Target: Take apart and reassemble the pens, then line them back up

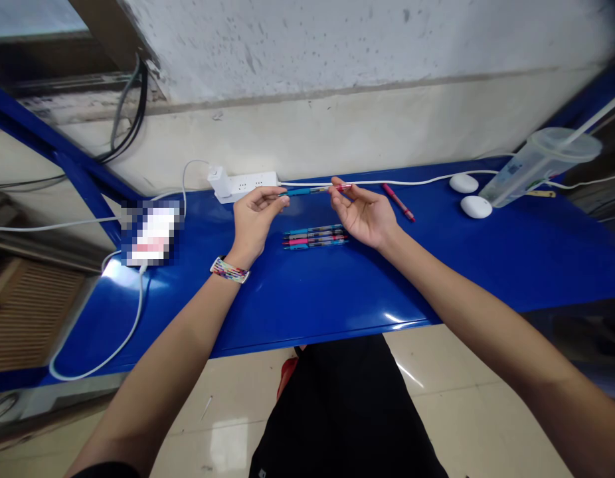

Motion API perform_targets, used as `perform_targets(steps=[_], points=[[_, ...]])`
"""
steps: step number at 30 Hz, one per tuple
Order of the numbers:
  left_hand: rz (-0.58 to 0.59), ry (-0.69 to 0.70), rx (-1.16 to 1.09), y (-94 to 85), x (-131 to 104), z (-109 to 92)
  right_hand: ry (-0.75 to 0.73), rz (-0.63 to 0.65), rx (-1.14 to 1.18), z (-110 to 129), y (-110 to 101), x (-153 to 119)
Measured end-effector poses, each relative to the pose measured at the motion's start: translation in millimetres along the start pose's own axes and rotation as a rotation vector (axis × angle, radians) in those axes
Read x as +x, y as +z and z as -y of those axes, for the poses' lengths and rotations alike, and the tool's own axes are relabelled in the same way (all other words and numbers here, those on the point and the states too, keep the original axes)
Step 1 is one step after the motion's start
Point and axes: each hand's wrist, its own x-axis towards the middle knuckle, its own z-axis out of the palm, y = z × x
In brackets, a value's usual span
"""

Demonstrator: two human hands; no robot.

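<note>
At the far left we see a white cable [95, 362] looping over the blue surface [487, 265] and running up to a phone-like object [151, 234] whose face is blurred out, so we cannot tell what it shows. Behind it a white power strip [245, 183] lies against the wall, with a charger block plugged into its left end.

Our left hand [255, 216], with a patterned band [230, 270] on the wrist, is pinched shut on the blue end of a pen [315, 190] held level above the surface. Our right hand [364, 214] grips the pen's red end between thumb and forefinger, the other fingers spread loosely with the palm turned up. The pen's middle is thin and slightly blurred, and we cannot make out whether it is one piece or two parts meeting. Its line also runs close along a white cord [412, 181] behind it, which makes the tip hard to separate.

Just below the held pen, between the two hands, a row of pens [315, 236] lies side by side on the surface, touching; we count about four, though the exact number is hard to tell.

To the right of our right hand a single pink pen [398, 202] lies at a slant, apart from the rest. Further right sit two white oval objects [475, 206], near each other, and then a clear plastic cup [536, 166] with a lid and straw, appearing tilted in this view. Its print is too small to read, and a small yellowish item [541, 194] beside its base stays unclear.
</note>
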Motion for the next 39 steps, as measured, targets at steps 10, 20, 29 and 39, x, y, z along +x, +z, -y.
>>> perform_targets(steps=[10, 20, 29, 39], points=[[0.016, -0.027, -0.018, 1.1, -2.0, -1.4, 0.004, -0.026, 0.048, 4.3, 3.9, -1.7], [0.009, -0.011, -0.009, -0.8, 0.0, 2.1, -0.005, 0.048, 0.056, 0.4, 1.9, -4.4], [0.040, -0.025, 0.061, 3.4, -6.2, 0.4, -0.035, -0.066, -0.030, 3.4, 2.5, -4.6], [0.019, -0.009, 0.051, 1.6, -4.5, -0.9, -0.028, -0.081, 0.009, 2.3, 8.9, -6.7]])
